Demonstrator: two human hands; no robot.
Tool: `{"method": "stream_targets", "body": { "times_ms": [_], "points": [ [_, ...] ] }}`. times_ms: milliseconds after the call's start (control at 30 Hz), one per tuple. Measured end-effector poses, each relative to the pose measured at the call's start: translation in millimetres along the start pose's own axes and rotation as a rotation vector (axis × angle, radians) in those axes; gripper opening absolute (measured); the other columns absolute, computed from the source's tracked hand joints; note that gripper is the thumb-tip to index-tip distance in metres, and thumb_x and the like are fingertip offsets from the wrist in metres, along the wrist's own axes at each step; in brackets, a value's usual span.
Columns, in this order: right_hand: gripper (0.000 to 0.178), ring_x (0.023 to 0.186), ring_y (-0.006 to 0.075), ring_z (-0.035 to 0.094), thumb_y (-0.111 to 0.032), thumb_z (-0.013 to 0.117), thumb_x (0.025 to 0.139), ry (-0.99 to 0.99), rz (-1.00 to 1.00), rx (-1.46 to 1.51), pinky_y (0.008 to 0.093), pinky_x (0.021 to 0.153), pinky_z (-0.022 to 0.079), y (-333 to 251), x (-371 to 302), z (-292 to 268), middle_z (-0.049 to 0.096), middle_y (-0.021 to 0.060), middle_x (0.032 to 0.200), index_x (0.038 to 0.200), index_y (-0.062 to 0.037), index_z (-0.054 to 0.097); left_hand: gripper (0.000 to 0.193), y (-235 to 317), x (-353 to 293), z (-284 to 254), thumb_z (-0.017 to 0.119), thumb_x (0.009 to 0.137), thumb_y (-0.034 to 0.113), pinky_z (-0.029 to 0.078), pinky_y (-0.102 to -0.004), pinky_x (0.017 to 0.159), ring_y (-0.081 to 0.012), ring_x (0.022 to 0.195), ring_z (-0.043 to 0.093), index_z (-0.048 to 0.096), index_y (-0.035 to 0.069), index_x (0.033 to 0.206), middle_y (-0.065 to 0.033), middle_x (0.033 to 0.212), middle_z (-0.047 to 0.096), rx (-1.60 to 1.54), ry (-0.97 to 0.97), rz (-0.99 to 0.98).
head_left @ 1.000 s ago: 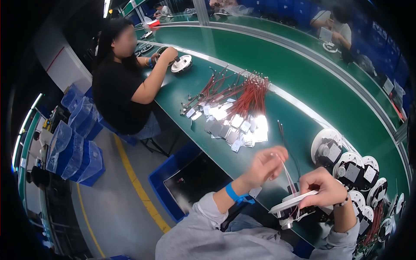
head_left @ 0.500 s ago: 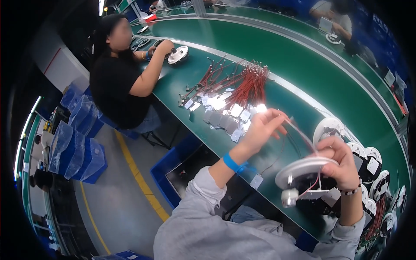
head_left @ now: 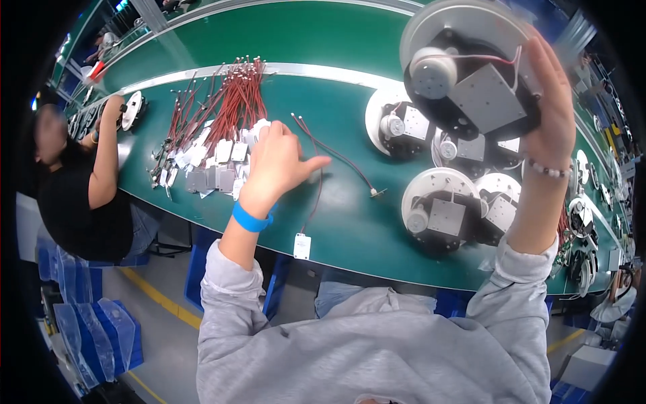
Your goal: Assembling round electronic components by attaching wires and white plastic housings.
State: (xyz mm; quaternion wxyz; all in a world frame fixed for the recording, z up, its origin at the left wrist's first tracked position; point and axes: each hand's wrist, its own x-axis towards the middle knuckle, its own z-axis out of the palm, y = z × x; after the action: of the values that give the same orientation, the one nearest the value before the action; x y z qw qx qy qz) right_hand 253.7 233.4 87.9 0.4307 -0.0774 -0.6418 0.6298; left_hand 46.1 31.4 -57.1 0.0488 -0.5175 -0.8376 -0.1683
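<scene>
My right hand (head_left: 553,108), raised at the upper right, grips the rim of a round white unit (head_left: 464,67). Its underside faces me, showing a round white motor (head_left: 433,73), a square metal plate (head_left: 486,99) and a thin red and white wire across a black base. My left hand (head_left: 277,158), with a blue wristband, reaches to the right edge of a heap of small white plates (head_left: 219,161) with red wires (head_left: 242,91). Its thumb sticks out and its fingers bend down; their tips are partly hidden. A loose plate with a wire (head_left: 302,246) lies near the front edge.
Several similar round units (head_left: 441,209) stand on the green table (head_left: 350,236) at the right. A loose red lead (head_left: 343,156) lies in the middle. At the left a co-worker (head_left: 84,168) handles another white disc (head_left: 132,110). Blue bins (head_left: 101,337) stand on the floor.
My right hand has lifted the round unit up and turned its underside toward me. My left hand has left the wire and moved to the heap of plates. The view has swung right.
</scene>
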Motion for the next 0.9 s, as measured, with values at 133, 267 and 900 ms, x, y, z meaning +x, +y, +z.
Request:
{"method": "stream_targets", "body": {
  "times_ms": [133,267,900],
  "points": [
    [0.023,0.070,0.0127,0.055,-0.014,0.051,0.082,0.078,-0.045,0.054,0.0244,0.066,0.045,-11,-12,29,0.057,0.0064,0.085,0.098,0.0015,0.050,0.039,2,35,17,0.069,0.060,0.039,0.043,-0.0385,0.070,-0.0311,0.085,0.047,0.062,0.001,0.068,-0.0178,0.086,0.049,0.231,0.060,-0.175],
    [0.025,0.077,0.0124,0.056,-0.011,0.054,0.079,0.028,-0.035,0.099,0.0229,0.067,0.046,-8,-14,24,0.058,0.0086,0.091,0.100,0.0022,0.051,0.030,-7,65,31,0.064,0.065,0.030,0.043,-0.0391,0.073,-0.0325,0.090,0.047,0.062,0.002,0.074,-0.0196,0.091,0.050,0.215,-0.138,-0.253],
    [0.032,0.074,0.0087,0.055,-0.016,0.063,0.072,-0.650,0.723,0.041,0.0202,0.068,0.043,103,-13,95,0.059,0.0063,0.085,0.097,-0.0012,0.051,0.017,-45,-42,-55,0.047,0.082,0.007,0.051,-0.0239,0.056,-0.0125,0.059,0.056,0.049,-0.001,0.097,-0.0066,0.071,0.055,-1.635,0.181,-0.270]
  ]
}}
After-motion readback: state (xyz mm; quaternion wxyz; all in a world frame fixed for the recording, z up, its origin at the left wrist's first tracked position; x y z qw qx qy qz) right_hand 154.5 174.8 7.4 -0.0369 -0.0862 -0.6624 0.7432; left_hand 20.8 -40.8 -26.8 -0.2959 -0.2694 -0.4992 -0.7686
